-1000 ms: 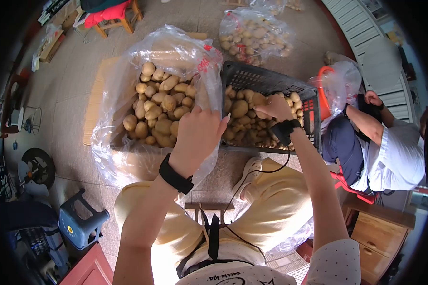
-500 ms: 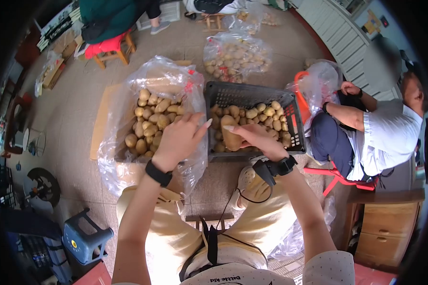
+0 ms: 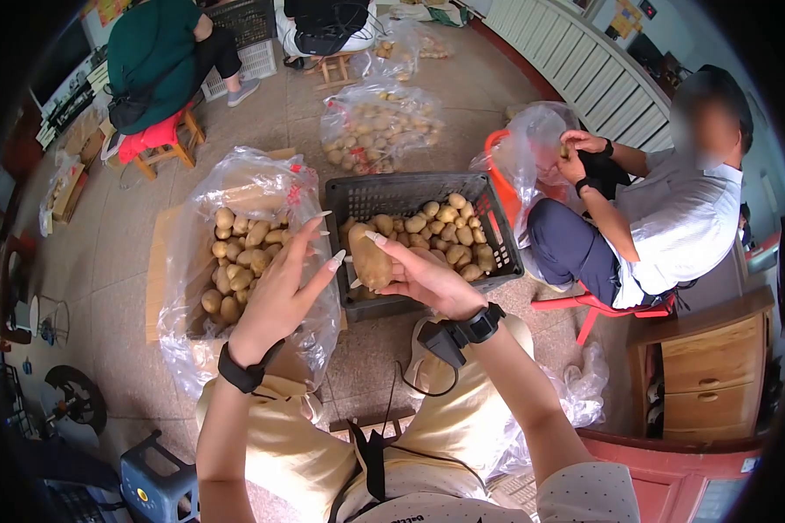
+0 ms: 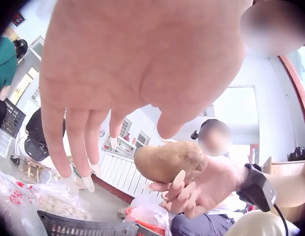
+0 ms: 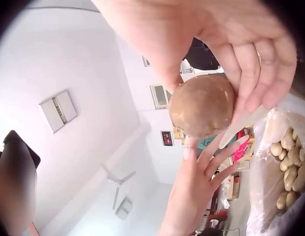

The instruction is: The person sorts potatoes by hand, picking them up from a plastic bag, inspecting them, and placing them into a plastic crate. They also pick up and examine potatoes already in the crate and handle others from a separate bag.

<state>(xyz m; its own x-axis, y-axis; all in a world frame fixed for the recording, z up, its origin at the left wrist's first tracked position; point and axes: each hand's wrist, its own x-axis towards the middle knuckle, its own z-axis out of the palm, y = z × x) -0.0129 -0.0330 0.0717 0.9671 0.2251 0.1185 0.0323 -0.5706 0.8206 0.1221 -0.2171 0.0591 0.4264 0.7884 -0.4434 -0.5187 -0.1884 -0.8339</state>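
My right hand (image 3: 432,281) grips a large oblong potato (image 3: 371,258) between thumb and fingers, raised over the near left part of a black plastic crate (image 3: 410,185). In the right wrist view that potato (image 5: 202,106) appears end-on, brown and smooth. My left hand (image 3: 275,301) is beside it to the left, fingers extended and parted, holding nothing. The left wrist view has the left palm (image 4: 142,59) above the potato (image 4: 167,161). Many smaller potatoes (image 3: 449,231) lie in the crate. To its left, more potatoes (image 3: 244,257) fill a box lined with clear plastic (image 3: 179,296).
A bag of potatoes (image 3: 379,126) lies beyond the crate. At the right a seated person (image 3: 672,209) works beside an orange bucket (image 3: 500,174). Another person in green (image 3: 153,70) sits at the far left. A blue stool (image 3: 161,479) and a wooden cabinet (image 3: 706,375) stand nearby.
My right hand has lifted the large potato out of the crate and brought it left towards my left hand. My left hand has opened its fingers wider. The head view has tilted up.
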